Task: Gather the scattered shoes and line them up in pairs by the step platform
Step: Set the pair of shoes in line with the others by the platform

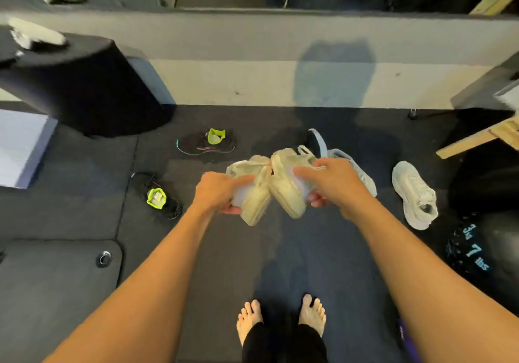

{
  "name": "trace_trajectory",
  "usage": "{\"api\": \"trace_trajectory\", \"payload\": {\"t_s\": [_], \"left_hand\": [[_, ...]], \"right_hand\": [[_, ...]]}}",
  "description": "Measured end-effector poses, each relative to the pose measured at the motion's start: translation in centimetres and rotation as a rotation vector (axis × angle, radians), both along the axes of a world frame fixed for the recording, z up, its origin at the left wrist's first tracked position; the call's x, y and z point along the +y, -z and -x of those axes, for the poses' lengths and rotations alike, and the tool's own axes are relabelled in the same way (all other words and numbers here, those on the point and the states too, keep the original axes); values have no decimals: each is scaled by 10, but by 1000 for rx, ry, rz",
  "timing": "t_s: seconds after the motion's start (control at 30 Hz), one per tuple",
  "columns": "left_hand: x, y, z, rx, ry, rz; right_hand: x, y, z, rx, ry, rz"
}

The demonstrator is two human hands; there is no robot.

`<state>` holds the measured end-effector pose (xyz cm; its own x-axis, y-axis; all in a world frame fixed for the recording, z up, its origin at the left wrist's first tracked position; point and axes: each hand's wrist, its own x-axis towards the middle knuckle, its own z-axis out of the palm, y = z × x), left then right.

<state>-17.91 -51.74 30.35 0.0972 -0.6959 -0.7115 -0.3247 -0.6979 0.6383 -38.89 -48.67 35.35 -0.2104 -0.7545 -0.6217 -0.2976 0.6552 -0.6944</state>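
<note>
- 2 thick-soled, yellowed shoes are being held up over the dark floor mat (224,264), the left cream shoe (254,197) and the right cream shoe (285,188), and they are leaning together and touching at the middle.
- Left hand (216,191) is gripping the left cream shoe, with the thumb lying over the top and the fingers curling underneath.
- Right hand (334,182) is gripping the right cream shoe the same way, thumb across and fingers wrapping below.
- 2 dark shoes with neon-green linings are lying apart on the mat to the left: the far black shoe (207,143) near the wall and the near black shoe (158,198) closer in.
- 1 pale blue shoe (363,173) is lying just behind the right hand and is partly hidden by it, and 1 white shoe (415,197) is lying well apart to the right.
- Black block (84,92) is standing at the left by the wall, carrying 1 blurred pale shoe (36,35).
- Weighted ball (471,250) marked 7 is sitting at the right edge, below a wooden frame (477,137).
- Bare feet (250,317) are standing on the mat.
</note>
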Motion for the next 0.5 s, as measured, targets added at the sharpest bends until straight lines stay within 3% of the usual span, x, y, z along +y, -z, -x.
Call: {"api": "trace_trajectory", "payload": {"t_s": [0.17,0.27,0.43,0.5], "left_hand": [[0,-185,-3,386,-234,168],[1,-302,-4,572,-140,284],[15,-458,-8,665,12,440],[23,-499,-6,693,115,500]], "right_hand": [[19,-169,12,-317,202,174],[34,-268,11,-480,346,280],[69,-393,9,-822,599,458],[89,-429,8,-848,617,585]]}}
